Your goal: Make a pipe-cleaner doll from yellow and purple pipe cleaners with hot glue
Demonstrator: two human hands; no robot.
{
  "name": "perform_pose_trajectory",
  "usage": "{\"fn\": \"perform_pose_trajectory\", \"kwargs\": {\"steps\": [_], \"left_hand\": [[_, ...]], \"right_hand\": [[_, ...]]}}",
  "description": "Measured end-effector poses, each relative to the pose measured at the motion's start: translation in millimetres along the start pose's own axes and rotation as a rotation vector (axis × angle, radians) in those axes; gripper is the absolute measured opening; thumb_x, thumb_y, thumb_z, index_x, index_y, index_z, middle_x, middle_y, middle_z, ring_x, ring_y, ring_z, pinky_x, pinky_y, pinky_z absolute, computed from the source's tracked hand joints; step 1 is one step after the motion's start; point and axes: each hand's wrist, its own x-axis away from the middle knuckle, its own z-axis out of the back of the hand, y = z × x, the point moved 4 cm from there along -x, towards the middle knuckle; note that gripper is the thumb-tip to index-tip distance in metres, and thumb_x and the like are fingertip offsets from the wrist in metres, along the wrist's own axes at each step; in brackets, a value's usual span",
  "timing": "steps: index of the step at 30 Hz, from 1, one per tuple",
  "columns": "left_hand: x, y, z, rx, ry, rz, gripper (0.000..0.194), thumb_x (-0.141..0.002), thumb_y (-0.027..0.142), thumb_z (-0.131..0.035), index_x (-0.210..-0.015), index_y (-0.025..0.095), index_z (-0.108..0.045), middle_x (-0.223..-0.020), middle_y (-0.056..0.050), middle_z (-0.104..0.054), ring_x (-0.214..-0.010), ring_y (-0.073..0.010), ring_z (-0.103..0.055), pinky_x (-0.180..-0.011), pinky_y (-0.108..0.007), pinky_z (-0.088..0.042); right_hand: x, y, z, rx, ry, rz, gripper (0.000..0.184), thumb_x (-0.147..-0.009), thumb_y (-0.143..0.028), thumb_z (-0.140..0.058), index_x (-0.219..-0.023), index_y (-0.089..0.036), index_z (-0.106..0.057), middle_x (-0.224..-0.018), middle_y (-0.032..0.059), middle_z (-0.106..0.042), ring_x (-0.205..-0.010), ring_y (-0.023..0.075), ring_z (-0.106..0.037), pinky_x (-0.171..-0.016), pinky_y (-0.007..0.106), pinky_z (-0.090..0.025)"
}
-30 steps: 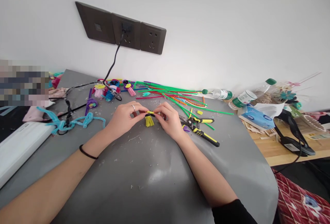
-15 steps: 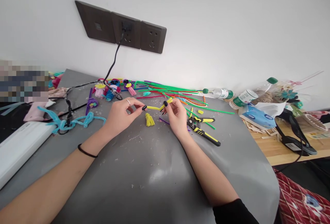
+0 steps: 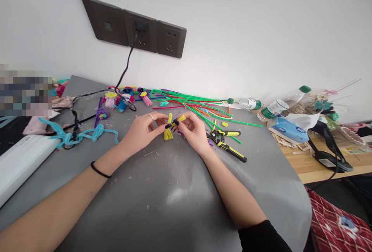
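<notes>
My left hand [image 3: 147, 130] and my right hand [image 3: 193, 131] meet over the grey table, fingertips pinched close together. Between them is a yellow pipe cleaner [image 3: 170, 118], its one end standing up by my left fingers; another yellow piece [image 3: 181, 117] shows above my right fingers. Just below the fingertips lies a small yellow pipe-cleaner bundle [image 3: 167, 135], partly covered by my left fingers. Wire strippers [image 3: 228, 143] with black and yellow handles rest open beside my right hand. Exactly how the yellow strand is bent is hidden by the fingers.
Green and other coloured pipe cleaners [image 3: 192, 98] lie along the wall. Small pipe-cleaner figures [image 3: 110, 100] sit at the back left, near a black cable [image 3: 125, 70]. A light-blue pipe-cleaner tangle [image 3: 69, 138] lies left. Bottles [image 3: 273, 109] and a tissue pack [image 3: 289, 129] stand right.
My hands have come closer together. The yellow strand, stretched out sideways before, is now bent up between my fingertips, which have moved over the yellow bundle.
</notes>
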Motion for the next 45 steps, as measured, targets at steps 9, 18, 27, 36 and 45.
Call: {"fn": "perform_pose_trajectory", "kwargs": {"steps": [9, 18, 27, 36, 45], "left_hand": [[1, 5, -1.0, 0.027, 0.029, 0.025, 0.031, -0.093, 0.047, -0.059, -0.084, 0.020, -0.071, -0.083, -0.005, -0.078, -0.069, -0.0177, -0.068, -0.062, -0.027, -0.057], [3, -6, 2.4, 0.043, 0.121, 0.166, 0.040, -0.093, 0.057, -0.060, -0.089, 0.019, -0.069, -0.076, -0.006, -0.077, -0.064, -0.0196, -0.070, -0.062, -0.031, -0.056], [1, -4, 0.0, 0.033, -0.023, 0.137, 0.044, -0.093, 0.062, -0.056, -0.089, 0.020, -0.070, -0.069, -0.005, -0.073, -0.059, -0.0196, -0.066, -0.058, -0.030, -0.052], [-1, 0, -0.9, -0.024, -0.115, 0.115, 0.029, -0.090, 0.042, -0.051, -0.087, 0.020, -0.069, -0.073, -0.004, -0.075, -0.068, -0.0216, -0.073, -0.065, -0.029, -0.052], [0, 2, 2.7, -0.011, -0.157, 0.153, 0.033, -0.090, 0.050, -0.055, -0.085, 0.021, -0.069, -0.071, -0.004, -0.074, -0.062, -0.0195, -0.067, -0.062, -0.029, -0.051]], "right_hand": [[0, -6, -2, 0.077, -0.037, 0.036, 0.038, -0.088, -0.058, -0.074, -0.088, -0.023, -0.063, -0.096, 0.0053, -0.065, -0.082, 0.0165, -0.065, -0.070, 0.031, -0.061], [6, -16, -8, 0.255, -0.157, 0.224, 0.023, -0.097, -0.039, -0.065, -0.082, -0.022, -0.061, -0.096, 0.0059, -0.068, -0.086, 0.0172, -0.066, -0.076, 0.033, -0.058], [1, -6, 5, 0.061, 0.057, 0.027, 0.049, -0.095, -0.072, -0.059, -0.103, -0.024, -0.062, -0.084, 0.0014, -0.068, -0.069, 0.0147, -0.064, -0.067, 0.030, -0.056], [0, -2, 4, 0.100, 0.033, -0.090, 0.049, -0.086, -0.069, -0.072, -0.082, -0.021, -0.063, -0.070, -0.0009, -0.062, -0.060, 0.0130, -0.057, -0.058, 0.026, -0.049], [0, -7, 6, 0.224, 0.013, 0.009, 0.032, -0.098, -0.048, -0.062, -0.081, -0.021, -0.064, -0.075, 0.0003, -0.062, -0.065, 0.0137, -0.060, -0.062, 0.027, -0.050]]}}
